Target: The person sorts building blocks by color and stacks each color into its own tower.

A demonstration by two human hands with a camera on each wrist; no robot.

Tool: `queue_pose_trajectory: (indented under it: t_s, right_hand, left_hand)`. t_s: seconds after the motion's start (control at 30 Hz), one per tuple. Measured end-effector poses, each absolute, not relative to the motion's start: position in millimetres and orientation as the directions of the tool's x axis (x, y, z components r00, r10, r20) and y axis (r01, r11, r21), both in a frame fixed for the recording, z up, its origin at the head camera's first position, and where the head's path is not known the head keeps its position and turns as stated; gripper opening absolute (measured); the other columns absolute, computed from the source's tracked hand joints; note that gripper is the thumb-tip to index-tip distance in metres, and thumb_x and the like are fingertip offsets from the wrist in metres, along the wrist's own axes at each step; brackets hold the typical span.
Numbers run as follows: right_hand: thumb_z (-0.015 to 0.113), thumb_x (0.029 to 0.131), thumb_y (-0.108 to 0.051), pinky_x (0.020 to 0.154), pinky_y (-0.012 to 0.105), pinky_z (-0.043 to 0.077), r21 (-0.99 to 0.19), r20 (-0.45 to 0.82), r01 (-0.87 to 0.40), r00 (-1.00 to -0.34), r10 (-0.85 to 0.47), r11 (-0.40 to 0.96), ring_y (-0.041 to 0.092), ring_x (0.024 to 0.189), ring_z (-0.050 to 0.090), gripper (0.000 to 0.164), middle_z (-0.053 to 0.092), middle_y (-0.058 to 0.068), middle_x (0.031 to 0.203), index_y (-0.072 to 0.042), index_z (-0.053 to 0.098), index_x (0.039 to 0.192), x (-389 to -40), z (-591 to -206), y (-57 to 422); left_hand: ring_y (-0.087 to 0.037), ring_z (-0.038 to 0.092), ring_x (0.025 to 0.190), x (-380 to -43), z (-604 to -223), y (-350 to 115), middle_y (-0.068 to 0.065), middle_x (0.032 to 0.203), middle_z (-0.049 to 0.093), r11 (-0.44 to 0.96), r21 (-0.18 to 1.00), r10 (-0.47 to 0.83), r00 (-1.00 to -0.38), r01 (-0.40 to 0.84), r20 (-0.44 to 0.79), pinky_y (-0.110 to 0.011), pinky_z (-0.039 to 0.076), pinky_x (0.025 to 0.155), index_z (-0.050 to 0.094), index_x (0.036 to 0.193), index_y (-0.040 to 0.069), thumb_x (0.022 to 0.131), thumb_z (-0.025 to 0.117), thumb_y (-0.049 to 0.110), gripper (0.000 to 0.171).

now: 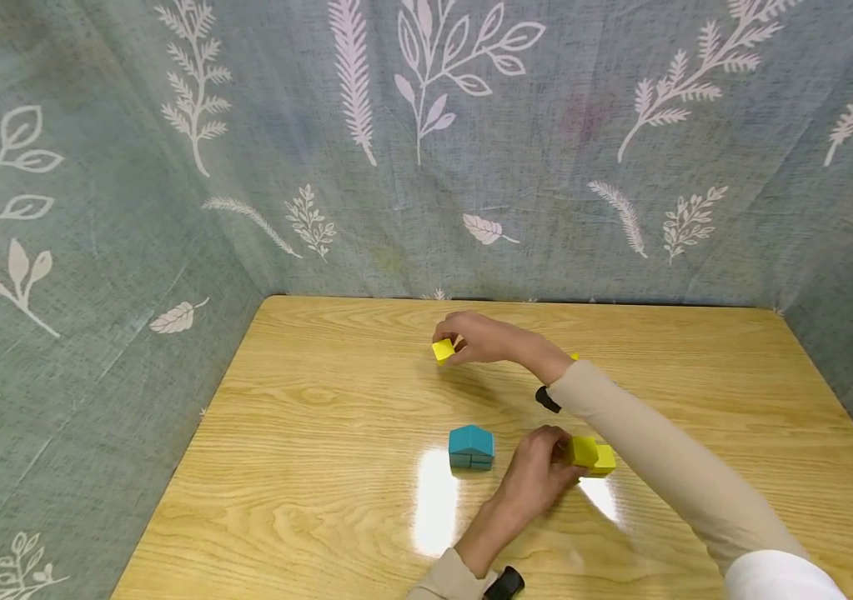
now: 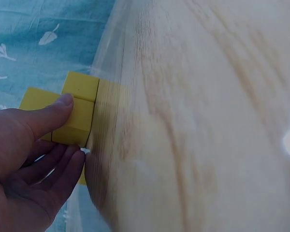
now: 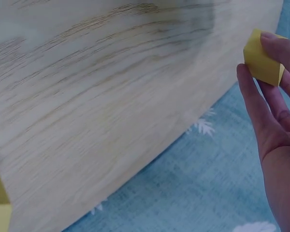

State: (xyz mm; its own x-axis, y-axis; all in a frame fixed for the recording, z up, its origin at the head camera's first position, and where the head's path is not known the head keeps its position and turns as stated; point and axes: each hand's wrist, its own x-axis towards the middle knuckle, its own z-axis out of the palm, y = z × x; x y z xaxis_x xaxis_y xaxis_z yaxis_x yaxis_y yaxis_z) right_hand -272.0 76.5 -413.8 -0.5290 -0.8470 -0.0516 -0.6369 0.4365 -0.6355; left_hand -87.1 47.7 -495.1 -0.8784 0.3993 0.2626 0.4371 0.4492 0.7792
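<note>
In the head view my right hand (image 1: 474,337) reaches across to the back of the table, pinching a yellow block (image 1: 443,351) between thumb and fingertips. The right wrist view shows this yellow block (image 3: 264,58) with angled faces, the right hand (image 3: 275,106) around it. Nearer the front, my left hand (image 1: 534,473) grips a group of yellow blocks (image 1: 585,452) from its left side. In the left wrist view the thumb of my left hand (image 2: 34,150) presses on these joined yellow blocks (image 2: 79,87), with the fingers curled below. The group stands on the table.
A teal house-shaped stack (image 1: 471,447) stands left of my left hand. Another yellow piece (image 1: 574,357) peeks out behind my right wrist, mostly hidden. My right forearm (image 1: 666,450) crosses over the wooden table (image 1: 306,467). Leaf-patterned cloth (image 1: 396,233) hangs behind and at both sides.
</note>
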Motion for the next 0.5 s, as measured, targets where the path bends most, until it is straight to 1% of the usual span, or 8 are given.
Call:
queue_pose_trajectory:
  t_s: [0.23,0.5]
  right_hand:
    - [0.076,0.093,-0.004,0.090,0.031,0.058,-0.624,-0.028,-0.653,-0.530,-0.847,0.430,0.030,0.109,0.063,0.028,0.063,0.013,0.114,0.000,0.067,0.120,-263,-407,94]
    - [0.076,0.093,-0.005,0.090,0.034,0.058,-0.638,-0.009,-0.647,-0.535,-0.845,0.416,0.030,0.110,0.064,0.026,0.064,0.011,0.114,-0.001,0.068,0.117,-249,-403,113]
  left_hand:
    - [-0.006,0.063,0.086,-87,-495,48,-0.004,0.096,0.070,0.452,0.780,0.397,-0.881,0.432,0.257,-0.011,0.050,0.075,0.071,0.102,0.001,0.082,0.088,0.012,0.028]
    - [-0.003,0.054,0.074,-88,-495,50,0.002,0.088,0.065,0.438,0.817,0.390,-0.898,0.375,0.203,-0.009,0.044,0.066,0.071,0.100,0.003,0.083,0.088,0.014,0.027]
